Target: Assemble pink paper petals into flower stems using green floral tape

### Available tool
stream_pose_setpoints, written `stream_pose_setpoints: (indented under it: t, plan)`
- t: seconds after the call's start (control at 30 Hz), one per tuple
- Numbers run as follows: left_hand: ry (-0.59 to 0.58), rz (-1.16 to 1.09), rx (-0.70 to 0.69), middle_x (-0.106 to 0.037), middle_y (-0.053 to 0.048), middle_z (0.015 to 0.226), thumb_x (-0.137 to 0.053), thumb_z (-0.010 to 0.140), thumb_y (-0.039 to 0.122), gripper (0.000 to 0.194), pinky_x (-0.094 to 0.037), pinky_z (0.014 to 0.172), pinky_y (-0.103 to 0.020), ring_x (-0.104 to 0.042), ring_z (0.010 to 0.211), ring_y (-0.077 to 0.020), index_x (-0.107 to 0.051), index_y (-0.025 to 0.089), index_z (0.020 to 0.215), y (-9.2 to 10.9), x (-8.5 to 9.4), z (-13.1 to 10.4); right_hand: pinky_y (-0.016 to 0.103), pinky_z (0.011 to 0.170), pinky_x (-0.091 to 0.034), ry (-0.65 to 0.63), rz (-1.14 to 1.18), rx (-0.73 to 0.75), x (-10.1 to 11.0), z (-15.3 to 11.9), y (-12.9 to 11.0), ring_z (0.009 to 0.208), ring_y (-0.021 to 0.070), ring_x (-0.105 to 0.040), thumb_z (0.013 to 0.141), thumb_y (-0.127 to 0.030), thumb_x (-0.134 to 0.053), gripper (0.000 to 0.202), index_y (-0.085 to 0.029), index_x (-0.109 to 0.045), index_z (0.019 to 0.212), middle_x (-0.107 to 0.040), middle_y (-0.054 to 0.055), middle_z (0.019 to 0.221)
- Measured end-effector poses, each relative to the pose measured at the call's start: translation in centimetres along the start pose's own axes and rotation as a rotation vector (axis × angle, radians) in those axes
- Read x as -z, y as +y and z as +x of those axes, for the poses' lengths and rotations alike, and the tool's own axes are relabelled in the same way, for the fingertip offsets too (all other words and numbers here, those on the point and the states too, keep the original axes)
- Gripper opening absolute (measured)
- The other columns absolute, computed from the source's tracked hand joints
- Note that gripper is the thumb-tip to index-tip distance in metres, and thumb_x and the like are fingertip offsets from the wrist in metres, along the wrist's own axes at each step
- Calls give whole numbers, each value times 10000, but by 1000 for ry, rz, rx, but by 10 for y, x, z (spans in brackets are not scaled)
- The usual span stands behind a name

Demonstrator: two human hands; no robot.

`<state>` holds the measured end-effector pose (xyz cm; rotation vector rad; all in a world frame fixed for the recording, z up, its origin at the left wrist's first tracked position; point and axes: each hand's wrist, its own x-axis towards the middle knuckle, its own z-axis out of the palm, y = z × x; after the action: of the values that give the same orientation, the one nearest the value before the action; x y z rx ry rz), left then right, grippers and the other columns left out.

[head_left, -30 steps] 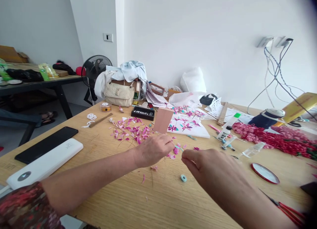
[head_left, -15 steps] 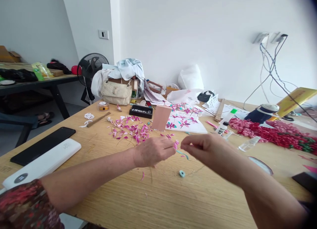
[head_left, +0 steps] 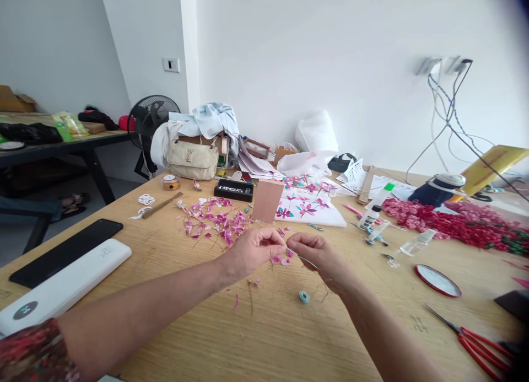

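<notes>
My left hand [head_left: 256, 251] is pinched at the middle of the table, beside small pink petals [head_left: 285, 261]. Its fingertips nearly meet those of my right hand [head_left: 316, 255], also pinched. A thin teal strip [head_left: 306, 261] runs from between the fingertips across my right hand; which hand grips its end is hard to tell. Below the hands lies a small teal roll [head_left: 304, 296] on the wooden table [head_left: 289, 338]. Many loose pink petals [head_left: 219, 219] are spread behind my left hand. An upright pinkish board [head_left: 268, 201] stands beyond, next to a white sheet with pink and teal flowers [head_left: 308, 208].
Red-handled scissors [head_left: 481, 346] and a red-rimmed round dish [head_left: 438, 280] lie at the right, near small bottles [head_left: 370, 218] and red and pink bundles [head_left: 450, 225]. At the left are a white device [head_left: 66, 288] and a black phone [head_left: 68, 249].
My right hand has moved left and lower, with its fingertips now closer to my left hand's. The teal strip now spans across my right hand. The scissors have come into view.
</notes>
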<state>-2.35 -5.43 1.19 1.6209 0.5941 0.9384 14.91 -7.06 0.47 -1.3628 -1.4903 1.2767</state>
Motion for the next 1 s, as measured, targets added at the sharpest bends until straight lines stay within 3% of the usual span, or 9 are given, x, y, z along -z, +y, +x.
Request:
stream_pose_setpoints:
  t: [0.07,0.17,0.27,0.4,0.5,0.7,0.8,1.0]
  plan:
    - [-51,-33,117,-537,5,661,-574,714,168,79,-400,630,-216,-503,637,-82,-558,121,653,1,-2,0,224,401,-101,66,-14,29,4,1,-5,408,40,-171,696,-469,-577,302,-169,-562,667,-337,-84,458]
    - [-91,-52,193,-503,22,589,-563,717,182,93,-388,536,-203,-467,539,-67,-536,123,650,1,-3,0,223,403,-126,40,-49,62,8,2,-10,422,39,-204,696,-444,-583,285,-163,-584,647,-416,-61,501]
    - [-73,-40,121,-500,17,632,-574,719,205,94,-357,471,-187,-428,493,-46,-546,125,678,0,-1,-1,218,404,-142,4,-70,62,9,1,-12,430,40,-230,688,-429,-601,273,-164,-592,623,-417,-59,500]
    - [-147,-123,-9,-520,-41,910,-596,723,222,120,-409,532,-201,-491,577,-40,-562,115,681,-2,1,-3,217,403,-159,31,-39,112,9,1,-11,422,38,-230,683,-412,-611,271,-168,-580,568,-420,-62,482]
    - [-185,-229,-11,-517,-50,954,-588,739,213,107,-440,608,-225,-528,648,-59,-561,118,697,-3,1,-5,220,411,-183,65,-25,143,7,2,-10,426,43,-253,695,-410,-597,257,-175,-601,591,-471,-51,501]
    - [-211,-338,67,-519,-75,1043,-601,738,203,113,-455,754,-289,-564,803,-107,-551,114,689,-5,3,-8,225,437,-233,269,-62,123,5,5,-12,455,65,-323,666,-403,-603,240,-180,-594,579,-481,-44,499]
    - [-248,-343,54,-516,-105,1125,-588,754,220,127,-456,766,-316,-590,803,-121,-537,113,709,-4,6,-9,227,463,-269,251,-103,113,6,7,-11,472,74,-358,681,-413,-586,257,-177,-589,579,-493,-39,507]
    - [-361,-310,-40,-597,-110,1008,-522,804,199,95,-434,808,-349,-582,900,-155,-512,121,751,0,7,-7,224,521,-312,153,-106,163,5,15,-2,528,80,-405,717,-432,-557,285,-164,-581,624,-512,-35,564]
